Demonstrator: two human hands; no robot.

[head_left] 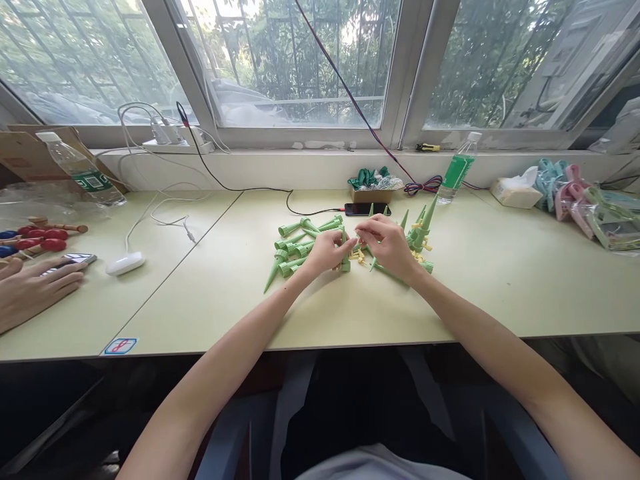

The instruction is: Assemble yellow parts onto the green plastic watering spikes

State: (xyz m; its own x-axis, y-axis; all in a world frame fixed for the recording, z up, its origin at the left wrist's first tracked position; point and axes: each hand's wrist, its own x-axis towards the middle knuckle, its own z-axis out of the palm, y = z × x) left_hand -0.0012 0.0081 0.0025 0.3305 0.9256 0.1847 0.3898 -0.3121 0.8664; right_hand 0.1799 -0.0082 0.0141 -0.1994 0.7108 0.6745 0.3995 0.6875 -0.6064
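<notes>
Left hand [327,253]: closed round a green spike [345,265], nearer me than the phone [367,209].
Right hand [389,243]: fingertips close together; I can't tell whether they grip anything.
Yellow pieces [361,257]: nearer me than the phone, partly hidden by my hands.
Cardboard box [370,196]: just behind the phone, holding crumpled wrapping [375,179].

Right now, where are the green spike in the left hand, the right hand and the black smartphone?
Green spike [345,265], head view: on its wide end.
Right hand [389,244], head view: on its back.
Black smartphone [357,209], head view: on the left part of its upper face.
</notes>
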